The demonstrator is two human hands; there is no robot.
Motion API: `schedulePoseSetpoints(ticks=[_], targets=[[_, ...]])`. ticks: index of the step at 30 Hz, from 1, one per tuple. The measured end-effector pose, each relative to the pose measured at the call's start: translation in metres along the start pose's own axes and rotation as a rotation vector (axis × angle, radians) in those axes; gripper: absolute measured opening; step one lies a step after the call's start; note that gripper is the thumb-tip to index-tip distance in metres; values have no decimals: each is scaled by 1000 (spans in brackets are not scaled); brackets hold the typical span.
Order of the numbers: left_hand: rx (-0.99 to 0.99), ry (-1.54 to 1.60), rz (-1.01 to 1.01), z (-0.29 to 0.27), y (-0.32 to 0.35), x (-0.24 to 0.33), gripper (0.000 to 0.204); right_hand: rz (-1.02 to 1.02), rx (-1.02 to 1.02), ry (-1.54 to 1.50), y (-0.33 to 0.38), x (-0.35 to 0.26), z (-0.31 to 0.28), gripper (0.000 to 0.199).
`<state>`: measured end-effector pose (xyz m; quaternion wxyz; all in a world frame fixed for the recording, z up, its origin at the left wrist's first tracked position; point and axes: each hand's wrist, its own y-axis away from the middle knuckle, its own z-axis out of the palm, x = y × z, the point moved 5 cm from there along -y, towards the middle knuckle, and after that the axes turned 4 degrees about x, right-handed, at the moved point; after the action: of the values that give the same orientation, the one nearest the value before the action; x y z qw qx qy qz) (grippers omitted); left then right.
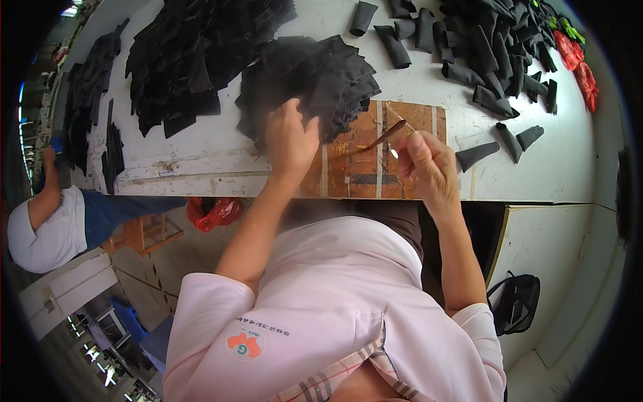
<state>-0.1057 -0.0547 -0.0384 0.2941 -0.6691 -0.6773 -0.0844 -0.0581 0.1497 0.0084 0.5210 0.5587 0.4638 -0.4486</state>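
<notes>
The left hand (289, 137) is pressing down on the near edge of a fanned stack (315, 84) of flat black fabric pieces, fingers curled over the top piece, thumb splayed; it is grasping or peeling at that piece, though the exact pinch is hidden by the knuckles. The stack is lying on the white surface (201, 144), partly overlapping a brown, stained pad (365, 164) set at the near edge. The right hand (429, 164) is clenched around a slim brush (383, 137), held pencil-wise, its tip hovering just above the pad and pointing toward the stack. Judgement: the step in hand looks like lifting one piece off and dabbing it from the brush; doing it well calls for separating a single layer only, keeping the rest of the fan pinned so it is not sliding, and keeping the tip low and over the pad so drips are landing there and not on the white top. Outward: a second, larger heap (187, 53) of the same flat pieces is lying to the left, well apart; rolled black cones (485, 53) are piling up at the far right, with a few strays (512, 141) just beside the pad. Containers: no tray or bin is showing on the surface; a red bag (214, 213) is hanging below the edge, contents unreadable, and a black bag (516, 301) is sitting on the floor at right, contents hidden. Another person (50, 224) is bending at far left.
</notes>
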Motion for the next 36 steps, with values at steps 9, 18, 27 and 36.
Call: schedulePoseSetpoints(ticks=[9, 18, 27, 36], targets=[[-370, 844, -375, -40, -3, 7, 16, 615, -248, -804, 19, 39, 78, 32], [-534, 1401, -803, -54, 36, 25, 14, 646, -399, -943, 15, 36, 110, 25], [-370, 1533, -682, -60, 52, 28, 25, 614, -155, -1073, 3, 40, 90, 18], [-278, 1229, -562, -52, 54, 31, 15, 545, -97, -1007, 2, 35, 88, 19]])
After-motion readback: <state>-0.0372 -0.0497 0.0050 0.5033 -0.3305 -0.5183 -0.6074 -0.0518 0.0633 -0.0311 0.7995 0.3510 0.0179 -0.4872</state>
